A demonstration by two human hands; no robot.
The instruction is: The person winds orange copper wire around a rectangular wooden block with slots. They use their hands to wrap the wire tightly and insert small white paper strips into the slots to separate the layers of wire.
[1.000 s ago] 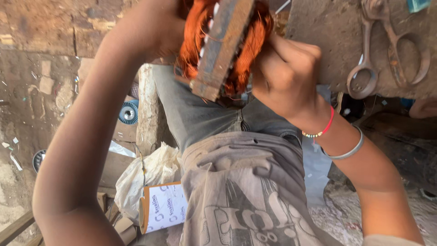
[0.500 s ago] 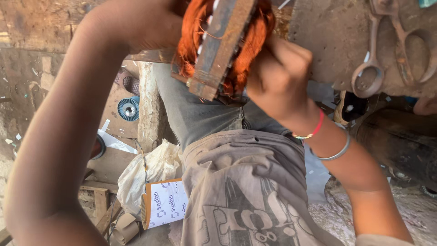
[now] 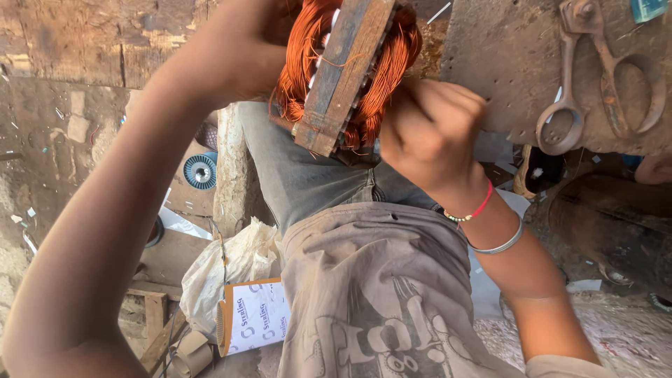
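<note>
I see my left hand [image 3: 241, 52] at the top of the view, fingers wrapped around the copper winding [image 3: 308, 66] of a motor stator [image 3: 343, 73] — it holds the piece up over my lap. My right hand [image 3: 430, 133] is closed in a fist just beside the stator's lower right edge, touching the orange wires there; what it pinches I cannot tell. Rusty scissors [image 3: 602, 77] lie on the worn board [image 3: 504, 63] to the right, well apart from the hands.

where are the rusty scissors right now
In the head view, the rusty scissors lie at the top right on the worn metal plate, just right of the right hand, which grips the copper-wound stator.
</note>
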